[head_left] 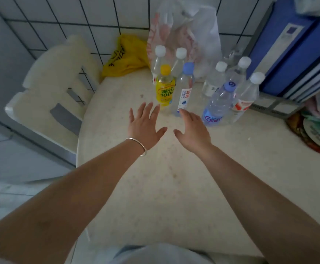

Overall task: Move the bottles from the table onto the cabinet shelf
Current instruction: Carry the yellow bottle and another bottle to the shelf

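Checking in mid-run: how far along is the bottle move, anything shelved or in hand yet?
No shelf or shelved bottle is in view. Neither the left hand nor the right hand holds anything; both reach open toward the yellow bottle and the blue-capped clear bottle. At least eight bottles stand on the table, all left to move.

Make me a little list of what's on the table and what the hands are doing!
left hand: open, fingers spread, reaching toward the yellow bottle, not touching it
right hand: open, fingertips at the base of the clear blue-capped bottle
bottles: eight, all upright at the far side of the table
behind the bottles: plastic bag, yellow bag
left of the table: white chair
moved so far: cannot tell
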